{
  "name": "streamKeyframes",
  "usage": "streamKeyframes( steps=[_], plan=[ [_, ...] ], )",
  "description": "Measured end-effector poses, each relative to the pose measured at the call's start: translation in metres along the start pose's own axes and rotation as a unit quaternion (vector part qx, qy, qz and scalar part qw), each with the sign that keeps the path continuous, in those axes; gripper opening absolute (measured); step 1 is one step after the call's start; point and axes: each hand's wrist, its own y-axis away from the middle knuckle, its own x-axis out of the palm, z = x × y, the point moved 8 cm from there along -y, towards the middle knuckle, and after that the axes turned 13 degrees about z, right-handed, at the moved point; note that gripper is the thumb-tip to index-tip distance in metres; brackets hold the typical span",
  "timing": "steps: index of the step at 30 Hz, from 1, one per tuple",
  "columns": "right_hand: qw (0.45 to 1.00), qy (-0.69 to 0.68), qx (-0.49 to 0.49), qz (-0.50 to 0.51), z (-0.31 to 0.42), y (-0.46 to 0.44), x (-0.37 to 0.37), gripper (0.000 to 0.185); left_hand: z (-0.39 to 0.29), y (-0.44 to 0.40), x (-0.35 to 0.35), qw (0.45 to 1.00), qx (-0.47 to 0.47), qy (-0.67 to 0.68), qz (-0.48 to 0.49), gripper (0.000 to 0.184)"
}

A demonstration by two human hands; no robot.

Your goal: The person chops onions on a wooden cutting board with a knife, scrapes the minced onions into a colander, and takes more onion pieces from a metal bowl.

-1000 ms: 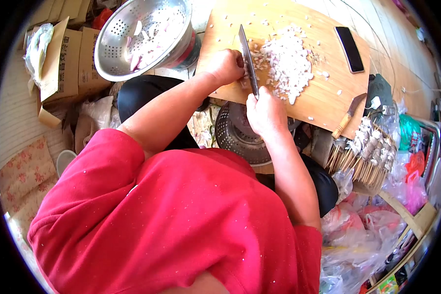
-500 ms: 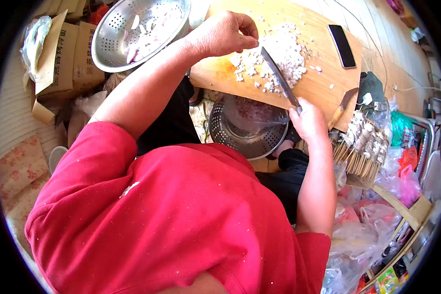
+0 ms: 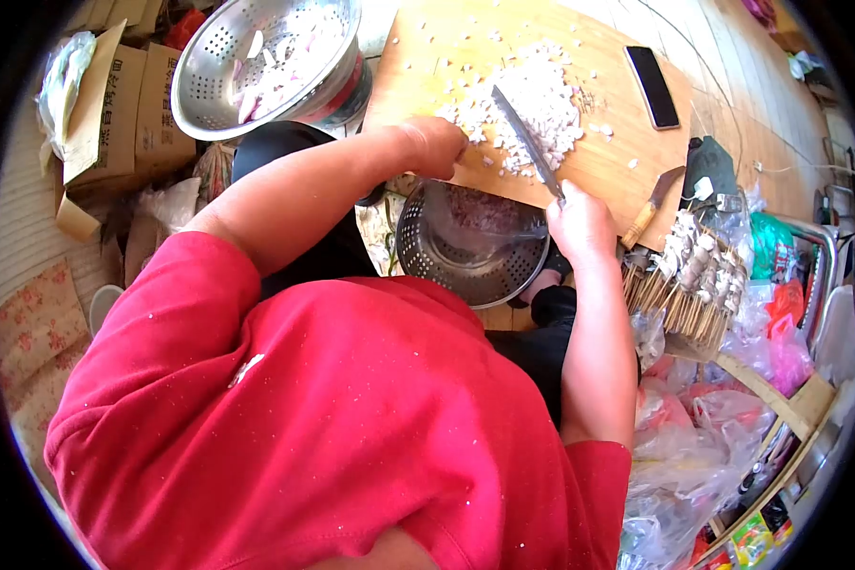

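Note:
My right hand (image 3: pixel 582 223) is closed round the handle of a kitchen knife (image 3: pixel 525 135), whose dark blade points up and left over the cutting board (image 3: pixel 636 190). The blade lies along the near side of a heap of chopped onion (image 3: pixel 551 106). My left hand (image 3: pixel 434 148) is at the board's near left edge with its fingers curled down beside some loose onion bits; whatever is in them is hidden. A metal colander (image 3: pixel 195 90) with white and purple-edged onion pieces (image 3: pixel 280 71) stands beyond my left forearm.
A phone (image 3: pixel 653 85) and a second knife (image 3: pixel 654 209) with a wooden handle lie on the board's right side. Skewers (image 3: pixel 693 275) are piled at the right. Another colander (image 3: pixel 418 252) sits below the board. Cardboard boxes (image 3: pixel 114 114) stand at the left.
My left hand has come down from above the board to its near left edge, its fingers turning downward. The knife has shifted slightly left and stays in my right hand.

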Motion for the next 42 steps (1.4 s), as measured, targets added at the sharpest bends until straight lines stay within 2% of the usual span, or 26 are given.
streamKeyframes(
  steps=[4, 7, 10, 14, 17, 20, 24, 26, 27, 29, 32, 33, 34, 40, 42],
  plan=[
    [0.999, -0.051, -0.019, 0.0, 0.004, 0.004, 0.0, 0.025, -0.002, -0.007, 0.004, 0.998, 0.023, 0.038, -0.042, 0.032],
    [0.98, -0.193, 0.006, -0.056, 0.002, 0.012, -0.018, 0.024, -0.01, -0.008, -0.005, 0.995, 0.039, 0.025, -0.087, 0.039],
    [0.981, -0.163, 0.048, -0.09, -0.018, 0.002, -0.015, 0.026, -0.024, -0.002, -0.014, 0.994, 0.053, 0.022, -0.095, 0.045],
    [0.98, -0.167, 0.106, -0.013, -0.035, -0.013, -0.002, 0.03, -0.059, 0.01, -0.019, 0.994, 0.094, -0.043, -0.039, 0.045],
    [0.978, -0.163, 0.129, 0.014, -0.038, -0.024, 0.004, 0.03, -0.088, 0.017, -0.01, 0.977, 0.18, -0.112, -0.022, 0.035],
    [0.987, -0.101, 0.125, 0.015, -0.016, -0.021, -0.009, 0.031, -0.107, 0.02, 0.004, 0.964, 0.217, -0.154, -0.005, 0.03],
    [0.988, -0.101, 0.118, -0.004, -0.029, -0.035, 0.006, 0.031, -0.118, 0.024, 0.016, 0.954, 0.259, -0.15, 0.007, 0.027],
    [0.976, -0.176, 0.125, -0.009, -0.038, -0.032, 0.015, 0.033, -0.118, 0.021, 0.02, 0.951, 0.268, -0.154, 0.007, 0.026],
    [0.978, -0.168, 0.124, -0.006, -0.035, -0.027, 0.014, 0.033, -0.119, 0.024, 0.021, 0.947, 0.274, -0.164, 0.012, 0.025],
    [0.97, -0.218, 0.093, -0.048, -0.027, -0.01, 0.01, 0.032, -0.118, 0.029, 0.023, 0.95, 0.271, -0.152, 0.022, 0.024],
    [0.976, -0.195, 0.091, -0.03, -0.015, 0.01, 0.012, 0.03, -0.124, 0.033, 0.028, 0.945, 0.278, -0.169, 0.04, 0.022],
    [0.987, -0.139, 0.069, -0.035, -0.005, 0.014, 0.007, 0.028, -0.127, 0.034, 0.032, 0.938, 0.284, -0.191, 0.048, 0.022],
    [0.985, -0.144, 0.097, -0.016, -0.016, 0.007, 0.022, 0.028, -0.127, 0.038, 0.03, 0.938, 0.286, -0.189, 0.045, 0.022],
    [0.986, -0.135, 0.098, -0.003, -0.022, -0.007, 0.036, 0.029, -0.119, 0.044, 0.024, 0.946, 0.28, -0.163, 0.015, 0.02],
    [0.98, -0.169, 0.104, -0.002, -0.019, -0.011, 0.04, 0.031, -0.118, 0.045, 0.022, 0.949, 0.278, -0.151, 0.001, 0.02]
  ],
)
